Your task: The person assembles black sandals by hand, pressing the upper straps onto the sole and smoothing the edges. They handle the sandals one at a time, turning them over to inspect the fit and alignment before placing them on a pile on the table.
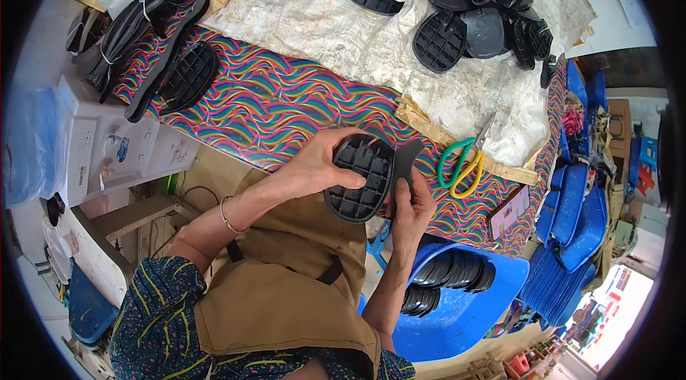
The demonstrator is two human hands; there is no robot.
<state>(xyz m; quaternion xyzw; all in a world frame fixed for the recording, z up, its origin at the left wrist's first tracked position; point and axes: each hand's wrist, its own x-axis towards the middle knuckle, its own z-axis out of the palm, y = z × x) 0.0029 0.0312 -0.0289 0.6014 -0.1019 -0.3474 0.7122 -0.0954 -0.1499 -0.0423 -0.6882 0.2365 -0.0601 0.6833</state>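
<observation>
My left hand (314, 163) grips a black oval piece with a raised grid of ribs (363, 165), thumb across its ribbed face. It looks like a moulded rubber shoe-heel part. In my right hand (415, 210) is a curved black strip (406, 163), pinched upright against the oval's right edge. Both hands are closed and held over the table's near edge. To the right of my right hand lie scissors (461, 168) with one green and one yellow handle, their blades on the whitish sheet.
Similar ribbed ovals (439, 41) lie on a stained whitish sheet (307, 30) over the colourful patterned cloth (286, 94). Bundled black strips (132, 33) are at the far left. A phone (509, 213) rests near the right edge. Below, a blue tub (457, 323) holds stacked black pieces (457, 269).
</observation>
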